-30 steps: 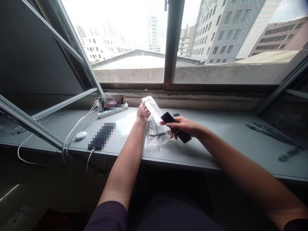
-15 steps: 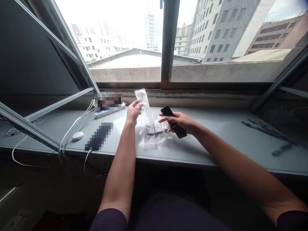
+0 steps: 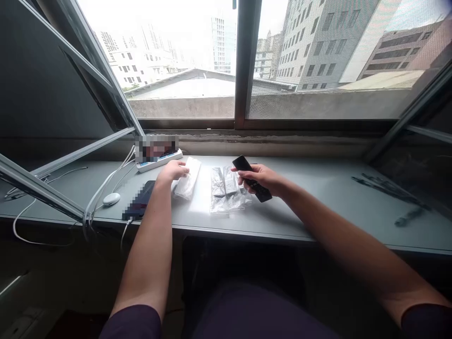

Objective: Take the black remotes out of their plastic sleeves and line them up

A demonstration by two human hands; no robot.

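Note:
My left hand is low over the desk, its fingertips closed on the upper left edge of a white, see-through plastic bag that lies aslant on the surface. My right hand grips a black remote control, its fingers wrapped round the middle and small light buttons showing on its face. Between the two hands lie clear plastic bags with dark grey, flat contents. Part of these bags is hidden behind the right hand and the remote.
A white power strip stands at the back left, partly blurred out. A blurred dark device, a round white puck and white cables lie left. Dark strips lie far right. A metal frame slants over the desk's left.
My left hand has moved left and down, bringing the raised plastic bag from above the others onto the desk. My right hand keeps the remote control in nearly the same place.

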